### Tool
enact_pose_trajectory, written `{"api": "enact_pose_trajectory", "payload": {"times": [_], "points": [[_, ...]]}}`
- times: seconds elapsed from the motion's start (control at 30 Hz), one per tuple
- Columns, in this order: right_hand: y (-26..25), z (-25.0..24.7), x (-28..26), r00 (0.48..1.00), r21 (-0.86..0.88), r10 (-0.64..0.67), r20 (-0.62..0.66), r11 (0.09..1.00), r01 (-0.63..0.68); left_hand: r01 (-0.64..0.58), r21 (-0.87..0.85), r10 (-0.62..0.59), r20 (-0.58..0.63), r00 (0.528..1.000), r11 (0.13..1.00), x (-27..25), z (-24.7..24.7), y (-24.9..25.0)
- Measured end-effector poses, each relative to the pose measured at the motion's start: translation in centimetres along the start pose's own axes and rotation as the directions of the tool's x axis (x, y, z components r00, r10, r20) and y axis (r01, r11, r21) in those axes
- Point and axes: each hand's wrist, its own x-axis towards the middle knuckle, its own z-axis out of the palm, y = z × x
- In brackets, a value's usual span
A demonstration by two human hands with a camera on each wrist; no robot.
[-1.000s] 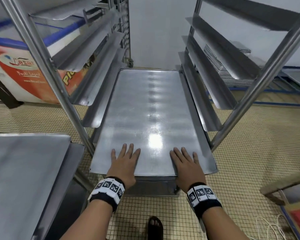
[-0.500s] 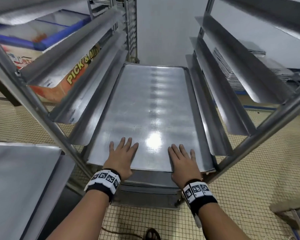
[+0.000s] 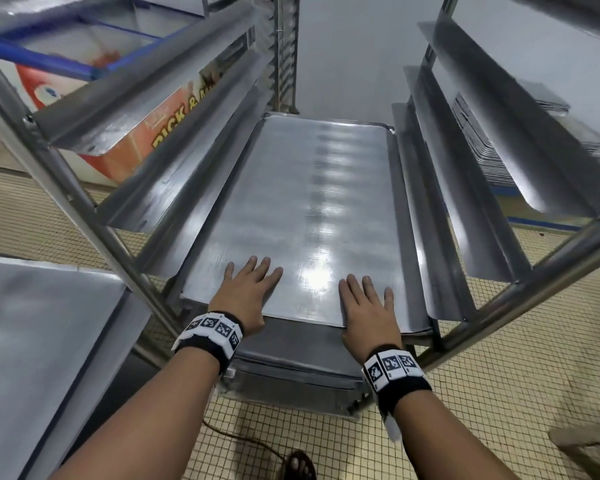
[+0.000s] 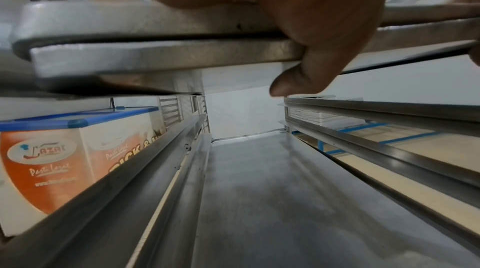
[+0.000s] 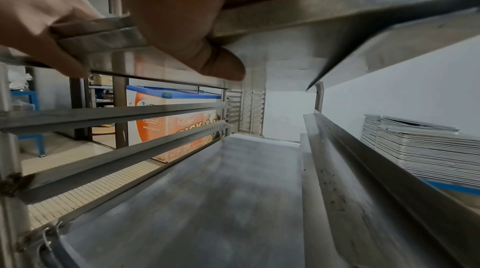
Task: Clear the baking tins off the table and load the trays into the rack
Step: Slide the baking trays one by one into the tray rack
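The tray (image 3: pixel 291 209) is bare metal with a dull brushed sheen, catching one bright glare patch near its front edge; the rack (image 3: pixel 465 209) rails are smoother, shinier steel — speckled with dark spots in the wrist views. The floor (image 3: pixel 499 375) is small matt cream tiles, the wristbands (image 3: pixel 215 336) black cloth with white printed panels — and the freezer chest (image 3: pixel 125 133) has a glossy orange printed skin

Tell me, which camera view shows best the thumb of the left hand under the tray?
The left wrist view: the thumb curls under the tray edge. The head view shows only the left hand from above; the right wrist view shows it sideways.
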Motion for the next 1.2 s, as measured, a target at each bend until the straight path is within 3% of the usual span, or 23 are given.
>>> {"api": "enact_pose_trajectory", "payload": {"times": [0.23,0.4,0.53,0.67,0.8,0.93,1.1,1.2], "points": [[-1.8,0.4,-0.8,0.996,0.004,0.091,-0.023,0.996,-0.091,0.085,0.054,-0.080,-0.096,0.992,0.995,-3.6,1.3,0.7],[-5.4,0.6,-3.9,0.995,-0.041,0.099,-0.017,0.994,-0.100,0.060,-0.009,-0.061,-0.149,0.987,0.998,-9.8,2.6,-0.7],[-9.7,-0.2,-7.3,0.997,0.008,0.081,-0.012,0.997,-0.081,0.189,-0.222,-0.200,-0.029,0.979,0.957,-16.6,2.7,-2.6],[-15.5,-0.9,-9.7,0.997,0.078,-0.014,0.073,0.997,0.009,0.387,-0.329,-0.383,0.078,0.920,0.861,-23.9,3.7,-5.7],[-23.7,-1.4,-12.5,0.978,0.168,-0.157,0.134,0.977,0.134,0.560,-0.385,-0.572,0.096,0.815,0.733,-32.1,5.2,-9.5],[-31.9,-1.2,-15.2,0.929,0.224,-0.336,0.155,0.928,0.298,0.736,-0.418,-0.733,0.206,0.648,0.533,-41.1,8.7,-13.3],[-40.6,0.1,-17.3,0.828,0.276,-0.526,0.195,0.839,0.468,0.903,-0.341,-0.862,0.339,0.377,0.261,-51.1,13.4,-15.8],[-44.4,1.8,-17.1,0.811,0.297,-0.547,0.206,0.825,0.481,0.949,-0.302,-0.860,0.456,0.231,0.094,-55.7,15.4,-16.0]]}}
